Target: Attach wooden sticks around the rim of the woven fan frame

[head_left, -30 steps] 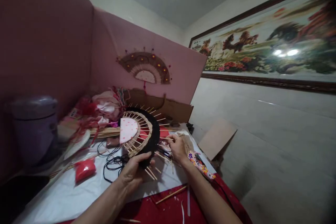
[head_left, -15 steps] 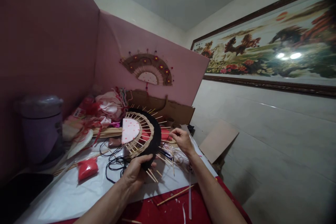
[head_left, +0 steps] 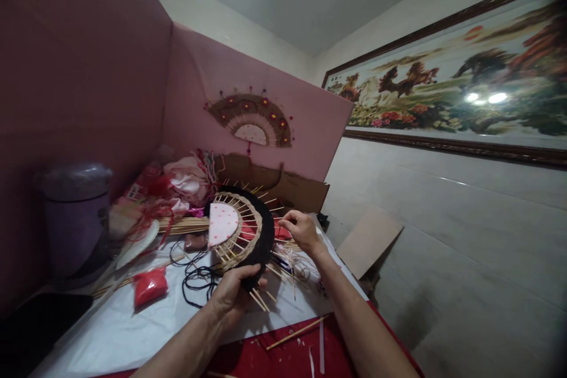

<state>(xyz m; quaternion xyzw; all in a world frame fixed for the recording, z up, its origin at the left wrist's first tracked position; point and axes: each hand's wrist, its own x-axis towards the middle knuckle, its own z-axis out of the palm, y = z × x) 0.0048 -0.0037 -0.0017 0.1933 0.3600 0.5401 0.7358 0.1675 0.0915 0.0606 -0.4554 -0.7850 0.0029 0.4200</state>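
Note:
My left hand [head_left: 234,292] is closed on the lower end of a half-round woven fan [head_left: 266,236], thumb on its black band. The fan has a white centre with red dots, a tan braided ring, a wide black woven band and thin sticks poking out past the rim. My right hand [head_left: 301,231] is at the fan's right edge, thumb and forefinger pinched near a stick tip. What the pinch holds is too small to make out for sure; it may be black cord. A loose black cord [head_left: 195,283] lies in coils left of the fan.
A red packet [head_left: 149,288] lies on the white sheet [head_left: 115,336]. Thin sticks [head_left: 186,224] are bundled behind. A lilac container [head_left: 77,224] stands left. A finished-looking fan [head_left: 252,115] hangs on the pink board [head_left: 305,112]. One stick [head_left: 296,332] lies on the red cloth [head_left: 248,354].
My right hand has shifted slightly left and up, closer to the fan's edge. The left hand keeps its hold on the fan. The view has moved a little.

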